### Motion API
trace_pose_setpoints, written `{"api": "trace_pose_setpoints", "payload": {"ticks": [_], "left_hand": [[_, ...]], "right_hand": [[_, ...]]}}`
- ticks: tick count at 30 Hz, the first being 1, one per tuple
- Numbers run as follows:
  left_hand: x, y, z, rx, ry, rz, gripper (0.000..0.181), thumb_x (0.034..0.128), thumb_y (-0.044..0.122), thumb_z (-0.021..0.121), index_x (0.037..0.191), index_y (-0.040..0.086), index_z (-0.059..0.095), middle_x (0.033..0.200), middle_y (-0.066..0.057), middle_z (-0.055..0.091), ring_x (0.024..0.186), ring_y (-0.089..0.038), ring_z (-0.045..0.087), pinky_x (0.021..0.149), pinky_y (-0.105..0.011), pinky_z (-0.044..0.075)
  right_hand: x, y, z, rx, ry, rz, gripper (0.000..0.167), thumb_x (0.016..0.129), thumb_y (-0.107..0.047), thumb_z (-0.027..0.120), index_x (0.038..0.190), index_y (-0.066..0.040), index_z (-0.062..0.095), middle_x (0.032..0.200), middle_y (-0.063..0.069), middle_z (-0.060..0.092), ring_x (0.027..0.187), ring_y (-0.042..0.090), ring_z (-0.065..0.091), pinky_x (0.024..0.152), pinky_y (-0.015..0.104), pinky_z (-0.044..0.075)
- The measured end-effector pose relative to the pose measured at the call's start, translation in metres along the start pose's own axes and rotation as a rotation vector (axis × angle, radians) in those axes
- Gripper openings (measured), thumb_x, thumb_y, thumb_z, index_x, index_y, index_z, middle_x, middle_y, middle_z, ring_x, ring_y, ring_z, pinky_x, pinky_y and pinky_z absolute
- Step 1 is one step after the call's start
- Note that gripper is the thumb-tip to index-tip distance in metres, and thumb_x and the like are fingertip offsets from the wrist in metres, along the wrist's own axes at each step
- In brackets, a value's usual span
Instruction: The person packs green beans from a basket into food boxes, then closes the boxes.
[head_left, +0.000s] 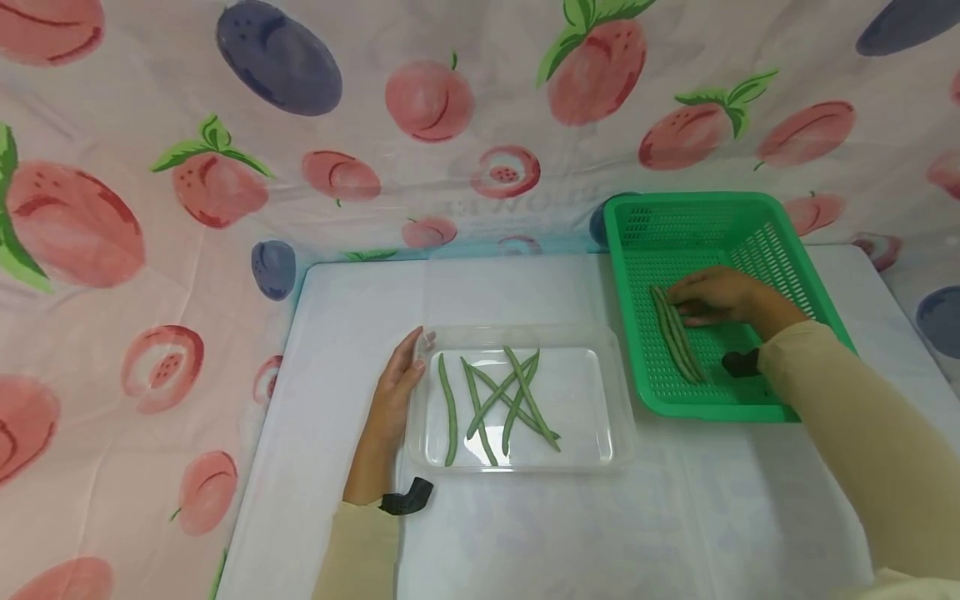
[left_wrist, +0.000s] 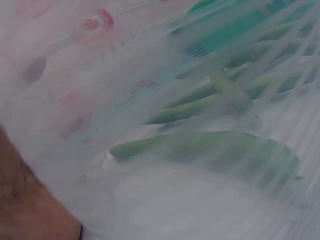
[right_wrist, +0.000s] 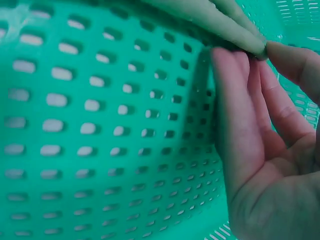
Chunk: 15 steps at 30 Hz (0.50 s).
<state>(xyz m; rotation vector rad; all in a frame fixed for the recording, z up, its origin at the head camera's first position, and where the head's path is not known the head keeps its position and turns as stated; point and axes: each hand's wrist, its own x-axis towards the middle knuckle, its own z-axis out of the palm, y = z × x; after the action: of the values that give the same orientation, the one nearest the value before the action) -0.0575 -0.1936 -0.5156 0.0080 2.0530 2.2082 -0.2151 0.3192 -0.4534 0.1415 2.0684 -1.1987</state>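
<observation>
A clear plastic container (head_left: 517,480) holds several green beans (head_left: 450,417), some crossing one another. At its left end, my left hand (head_left: 393,387) grips the rim and side wall; the left wrist view shows only part of this hand (left_wrist: 35,205), with beans (left_wrist: 205,150) blurred through the plastic. Inside the green basket (head_left: 716,412), my right hand (head_left: 716,296) is at the upper end of a small bunch of green beans (head_left: 677,337). Up close in the right wrist view, thumb and fingertips of the right hand (right_wrist: 275,135) pinch a bean end (right_wrist: 235,32).
The basket stands right of the container, its perforated walls rising around the right hand. A white-covered table (head_left: 562,542) lies under both. Fruit-printed cloth (head_left: 450,192) rises behind the table and along its left side.
</observation>
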Motion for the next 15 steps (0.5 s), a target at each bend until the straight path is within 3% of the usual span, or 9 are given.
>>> {"api": "trace_pose_setpoints", "payload": {"ticks": [15], "left_hand": [[-0.0005, 0.0004, -0.0001, 0.004, 0.002, -0.006, 0.052, 0.1075, 0.027, 0.047, 0.159, 0.029, 0.036, 0.164, 0.012, 0.037, 0.151, -0.026, 0.037, 0.113, -0.060, 0.040]], "right_hand": [[-0.0065, 0.0020, 0.0009, -0.020, -0.057, -0.007, 0.061, 0.105, -0.025, 0.057, 0.150, 0.010, 0.035, 0.128, 0.009, 0.064, 0.106, 0.013, 0.068, 0.096, 0.040, 0.059]]}}
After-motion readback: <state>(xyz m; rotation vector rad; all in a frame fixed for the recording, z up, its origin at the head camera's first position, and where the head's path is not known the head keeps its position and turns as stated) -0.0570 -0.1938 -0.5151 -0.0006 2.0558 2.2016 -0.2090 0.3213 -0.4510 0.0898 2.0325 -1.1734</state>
